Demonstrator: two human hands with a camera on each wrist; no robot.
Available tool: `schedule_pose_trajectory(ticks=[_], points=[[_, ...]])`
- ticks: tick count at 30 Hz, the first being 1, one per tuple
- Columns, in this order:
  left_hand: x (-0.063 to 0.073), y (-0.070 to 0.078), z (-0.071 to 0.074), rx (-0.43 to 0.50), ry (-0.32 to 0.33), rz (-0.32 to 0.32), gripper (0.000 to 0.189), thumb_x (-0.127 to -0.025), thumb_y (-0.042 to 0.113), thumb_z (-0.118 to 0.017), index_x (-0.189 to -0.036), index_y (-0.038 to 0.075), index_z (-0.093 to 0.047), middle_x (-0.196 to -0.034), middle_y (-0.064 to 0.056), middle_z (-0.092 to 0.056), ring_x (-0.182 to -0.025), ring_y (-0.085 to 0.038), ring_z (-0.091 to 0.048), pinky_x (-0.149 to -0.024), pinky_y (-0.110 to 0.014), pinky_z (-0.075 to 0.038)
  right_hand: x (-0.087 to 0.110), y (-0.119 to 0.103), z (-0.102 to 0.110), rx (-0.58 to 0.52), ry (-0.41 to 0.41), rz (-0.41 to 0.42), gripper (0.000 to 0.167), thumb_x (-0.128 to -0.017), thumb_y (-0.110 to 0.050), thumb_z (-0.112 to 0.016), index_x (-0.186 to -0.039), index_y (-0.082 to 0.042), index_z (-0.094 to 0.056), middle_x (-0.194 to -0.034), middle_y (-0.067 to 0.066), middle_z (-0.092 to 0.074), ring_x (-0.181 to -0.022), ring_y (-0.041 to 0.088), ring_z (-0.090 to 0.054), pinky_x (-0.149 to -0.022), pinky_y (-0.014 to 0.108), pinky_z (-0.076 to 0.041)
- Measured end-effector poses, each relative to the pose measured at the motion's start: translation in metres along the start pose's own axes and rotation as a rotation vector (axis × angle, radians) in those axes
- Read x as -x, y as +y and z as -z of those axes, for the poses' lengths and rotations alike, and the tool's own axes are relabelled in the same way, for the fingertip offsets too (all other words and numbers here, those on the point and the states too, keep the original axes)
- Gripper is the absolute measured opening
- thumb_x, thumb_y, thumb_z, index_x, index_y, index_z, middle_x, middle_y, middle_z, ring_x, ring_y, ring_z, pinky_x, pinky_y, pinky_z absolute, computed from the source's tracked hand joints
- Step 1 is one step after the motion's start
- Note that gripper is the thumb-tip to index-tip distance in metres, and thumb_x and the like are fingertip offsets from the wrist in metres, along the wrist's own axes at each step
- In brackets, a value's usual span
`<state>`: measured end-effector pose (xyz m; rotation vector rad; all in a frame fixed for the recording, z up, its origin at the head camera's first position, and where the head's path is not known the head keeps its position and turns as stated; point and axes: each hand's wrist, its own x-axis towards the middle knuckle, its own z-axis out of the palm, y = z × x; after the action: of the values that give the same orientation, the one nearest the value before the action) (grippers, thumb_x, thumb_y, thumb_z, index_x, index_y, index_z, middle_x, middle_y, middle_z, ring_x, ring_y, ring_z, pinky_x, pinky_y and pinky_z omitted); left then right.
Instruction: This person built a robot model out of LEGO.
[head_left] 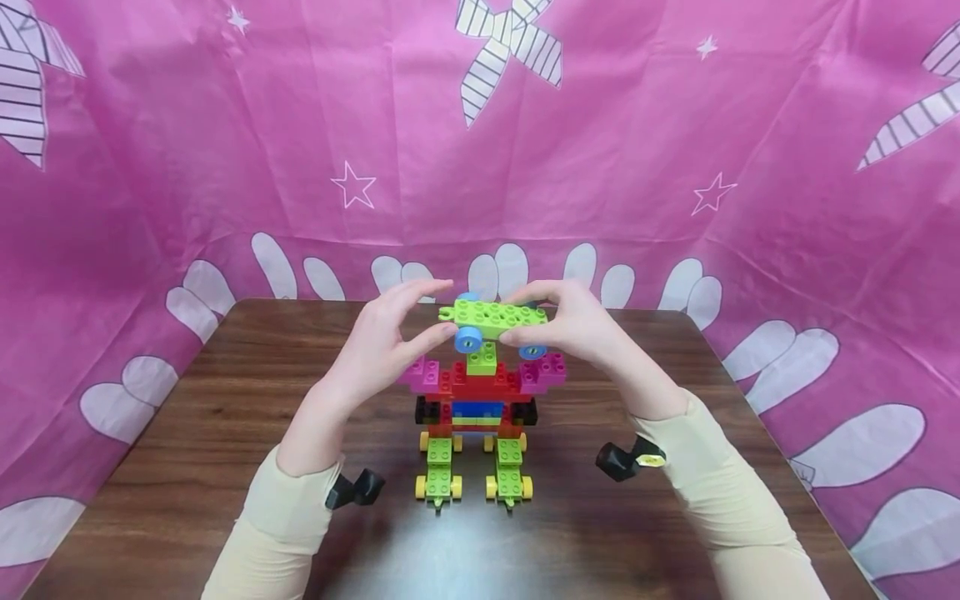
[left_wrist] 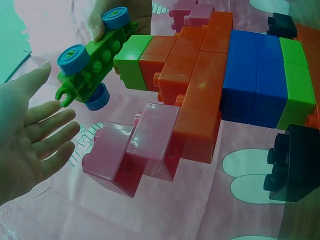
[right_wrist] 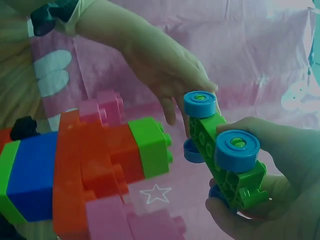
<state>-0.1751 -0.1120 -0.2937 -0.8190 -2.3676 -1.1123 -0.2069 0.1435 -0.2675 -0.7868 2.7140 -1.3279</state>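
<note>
A lime-green toy-brick car base (head_left: 491, 317) with blue wheels is held above a brick figure. My right hand (head_left: 576, 323) grips its right end between thumb and fingers. At its left end, my left hand (head_left: 378, 337) is spread with straight fingers; the left wrist view shows a gap between this hand (left_wrist: 30, 135) and the car base (left_wrist: 95, 65). The figure's top is a lime brick (head_left: 482, 362), overlapped by the car base in the head view. Below come red bricks (head_left: 476, 386), pink stepped arms (head_left: 542, 377), and a blue middle (head_left: 477, 410).
Black bricks (head_left: 427, 411) stick out at the figure's sides. Two lime wheeled bases (head_left: 439, 479) with yellow wheels form its feet on the brown wooden table (head_left: 247, 400). Behind and beside the table hangs a pink patterned cloth (head_left: 420, 183). Each wrist carries a black camera (head_left: 618, 461).
</note>
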Motion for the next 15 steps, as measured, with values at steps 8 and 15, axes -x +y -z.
schedule_pose_trajectory(ticks=[8, 15], points=[[0.003, -0.002, 0.0, -0.01, -0.043, -0.011, 0.042, -0.089, 0.022, -0.072, -0.128, 0.009, -0.063, -0.126, -0.007, -0.066, -0.121, -0.024, -0.058, -0.103, -0.046, -0.047, 0.0, 0.001, -0.011, 0.048, -0.056, 0.085, 0.033, -0.077, -0.023, -0.081, -0.107, -0.013, -0.074, -0.1, 0.003, -0.071, -0.09, 0.02, -0.059, -0.072, 0.033, -0.055], [0.005, -0.005, -0.001, -0.005, -0.058, -0.03, 0.037, -0.089, 0.021, -0.072, -0.124, 0.009, -0.066, -0.122, -0.006, -0.068, -0.112, -0.021, -0.063, -0.092, -0.041, -0.054, -0.002, 0.0, -0.018, 0.049, -0.063, 0.074, 0.035, -0.076, -0.024, -0.082, -0.108, -0.013, -0.074, -0.103, 0.003, -0.071, -0.091, 0.02, -0.059, -0.071, 0.034, -0.055]])
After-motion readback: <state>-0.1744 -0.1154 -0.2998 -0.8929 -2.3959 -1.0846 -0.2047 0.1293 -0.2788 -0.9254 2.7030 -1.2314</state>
